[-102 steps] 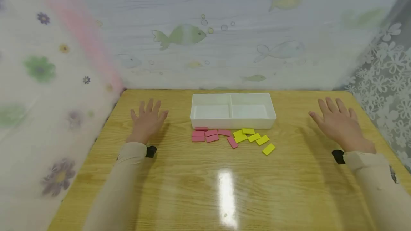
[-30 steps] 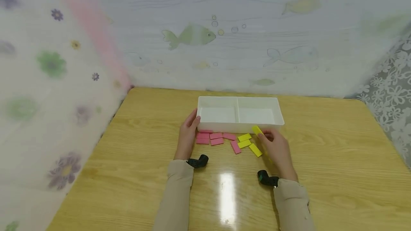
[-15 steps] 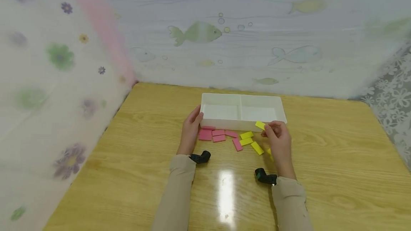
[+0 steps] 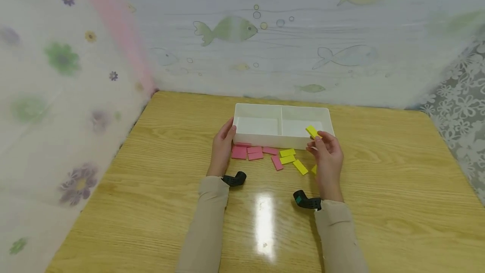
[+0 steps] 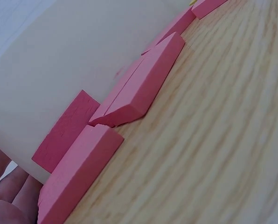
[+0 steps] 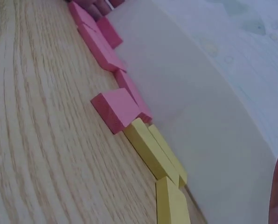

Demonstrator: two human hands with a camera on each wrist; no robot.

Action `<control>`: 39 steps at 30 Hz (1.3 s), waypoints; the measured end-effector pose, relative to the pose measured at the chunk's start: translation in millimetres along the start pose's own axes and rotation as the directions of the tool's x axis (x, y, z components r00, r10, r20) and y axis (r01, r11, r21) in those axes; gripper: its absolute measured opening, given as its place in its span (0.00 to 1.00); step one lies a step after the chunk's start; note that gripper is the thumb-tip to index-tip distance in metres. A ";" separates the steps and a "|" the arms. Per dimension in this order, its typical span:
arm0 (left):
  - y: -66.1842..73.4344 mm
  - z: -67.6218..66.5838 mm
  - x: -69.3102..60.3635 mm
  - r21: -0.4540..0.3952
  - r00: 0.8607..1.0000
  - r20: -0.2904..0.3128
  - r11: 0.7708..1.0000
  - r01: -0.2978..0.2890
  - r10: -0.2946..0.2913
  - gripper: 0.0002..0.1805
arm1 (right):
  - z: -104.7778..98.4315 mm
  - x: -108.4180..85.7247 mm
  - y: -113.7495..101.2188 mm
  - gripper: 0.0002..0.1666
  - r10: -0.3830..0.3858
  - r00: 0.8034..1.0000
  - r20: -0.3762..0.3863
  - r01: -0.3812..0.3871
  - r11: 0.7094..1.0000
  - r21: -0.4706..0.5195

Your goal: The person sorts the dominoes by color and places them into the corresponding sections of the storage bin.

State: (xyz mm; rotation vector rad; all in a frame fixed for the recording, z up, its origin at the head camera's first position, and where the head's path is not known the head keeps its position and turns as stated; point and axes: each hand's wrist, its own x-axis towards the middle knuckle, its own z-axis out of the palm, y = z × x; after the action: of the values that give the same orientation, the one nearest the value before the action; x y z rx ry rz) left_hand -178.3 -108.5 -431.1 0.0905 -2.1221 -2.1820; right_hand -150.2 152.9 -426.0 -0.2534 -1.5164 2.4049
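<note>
A white two-compartment box stands on the table. My left hand grips its left end, the thumb at the front corner. In the left wrist view, fingers of that hand show beside the box wall. My right hand pinches a yellow block above the front rim of the right compartment. Several pink blocks lie along the box's front; one pink block leans on its wall. Several yellow blocks lie to their right, one partly hidden by my right hand.
The wooden table extends to both sides of the box. Behind it hangs a pale sheet with printed fish, and a flowered sheet borders the left side. Black cameras are strapped to both wrists.
Both hands came in from the table's sides; the left took hold of the box. The right picked up a yellow block and raised it from before the box to above its front rim.
</note>
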 end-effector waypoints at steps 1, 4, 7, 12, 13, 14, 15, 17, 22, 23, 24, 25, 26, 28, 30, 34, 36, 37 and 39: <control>-0.9 -0.5 1.0 -0.006 1.000 0.003 1.000 -0.003 0.003 0.23 | 0.9 0.0 0.2 0.18 -0.003 1.000 0.001 0.003 1.000 -0.007; -8.5 -2.5 6.5 -0.029 1.000 0.006 0.999 -0.014 0.015 0.24 | 2.4 0.5 3.1 0.19 -0.032 0.999 0.015 0.032 0.997 -0.064; -19.2 -4.1 12.8 -0.035 1.000 -0.002 0.999 -0.025 0.025 0.26 | 1.1 3.6 12.4 0.19 -0.079 0.997 0.025 0.082 0.986 -0.146; -26.6 -4.0 16.5 -0.014 1.000 -0.017 1.000 -0.014 0.014 0.27 | 0.6 4.5 20.2 0.19 -0.124 0.992 0.033 0.128 0.946 -0.297; -26.8 -3.4 16.3 -0.014 1.000 -0.018 1.000 -0.009 0.009 0.27 | 3.2 1.0 15.6 0.18 -0.112 0.993 0.028 0.115 0.940 -0.322; -26.9 -2.6 16.0 -0.008 1.000 -0.020 1.000 -0.001 0.001 0.27 | 2.9 0.1 15.1 0.17 -0.112 0.993 0.030 0.115 0.929 -0.352; -27.3 -1.7 15.9 -0.006 1.000 -0.021 1.000 0.004 -0.004 0.26 | 2.6 -0.9 14.6 0.17 -0.106 0.994 0.030 0.109 0.920 -0.376; -27.7 0.0 15.3 -0.001 1.000 -0.023 1.000 0.004 -0.005 0.26 | 3.3 -3.4 11.7 0.16 -0.093 0.995 0.031 0.097 0.903 -0.418; -29.0 1.0 15.0 0.000 1.000 -0.021 1.000 -0.013 0.013 0.28 | 3.5 -3.2 10.8 0.17 -0.070 0.996 0.052 0.086 0.888 -0.451; -29.0 0.9 14.8 -0.001 1.000 -0.023 1.000 -0.013 0.013 0.28 | 3.3 -2.9 11.2 0.17 -0.065 0.996 0.053 0.082 0.892 -0.444; -28.8 0.6 14.5 0.002 1.000 -0.027 1.000 -0.009 0.009 0.27 | 3.2 -2.6 11.5 0.18 -0.062 0.997 0.056 0.081 0.892 -0.445; -28.7 0.4 14.2 0.002 1.000 -0.029 1.000 -0.007 0.007 0.27 | 3.3 -2.4 11.6 0.18 -0.061 0.996 0.058 0.081 0.891 -0.446; -28.7 0.2 14.1 0.002 0.999 -0.033 1.000 -0.005 0.005 0.27 | 3.5 -2.4 11.7 0.18 -0.063 0.996 0.062 0.084 0.892 -0.444; -28.2 -0.2 13.5 0.010 0.999 -0.039 1.000 0.001 -0.001 0.26 | 3.7 -2.3 12.3 0.19 -0.064 0.995 0.070 0.088 0.896 -0.435; -28.0 -0.5 13.1 0.020 0.999 -0.043 1.000 0.004 -0.004 0.26 | 4.5 -2.8 11.8 0.19 -0.069 0.994 0.088 0.101 0.894 -0.436; -28.4 -0.6 13.3 0.032 0.999 -0.039 0.999 -0.005 0.006 0.26 | 5.7 -4.2 10.0 0.19 -0.069 0.991 0.112 0.110 0.897 -0.427; -28.4 -0.4 13.6 0.021 0.999 -0.033 1.000 -0.013 0.014 0.26 | 5.6 -5.1 9.0 0.18 -0.057 0.993 0.104 0.097 0.897 -0.431; -28.3 -0.3 13.7 0.018 0.999 -0.030 1.000 -0.017 0.018 0.26 | 5.6 -5.5 8.5 0.17 -0.051 0.994 0.095 0.087 0.898 -0.430; -27.7 -0.3 13.5 0.012 1.000 -0.023 1.000 -0.017 0.017 0.27 | 5.4 -6.4 7.4 0.16 -0.038 0.996 0.077 0.068 0.897 -0.436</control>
State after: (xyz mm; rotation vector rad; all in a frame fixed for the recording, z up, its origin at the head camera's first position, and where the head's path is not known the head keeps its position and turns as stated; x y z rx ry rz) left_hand -192.5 -109.6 -458.5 0.0977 -2.1152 -2.1488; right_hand -146.8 143.2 -430.4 -0.2202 -2.0588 2.0176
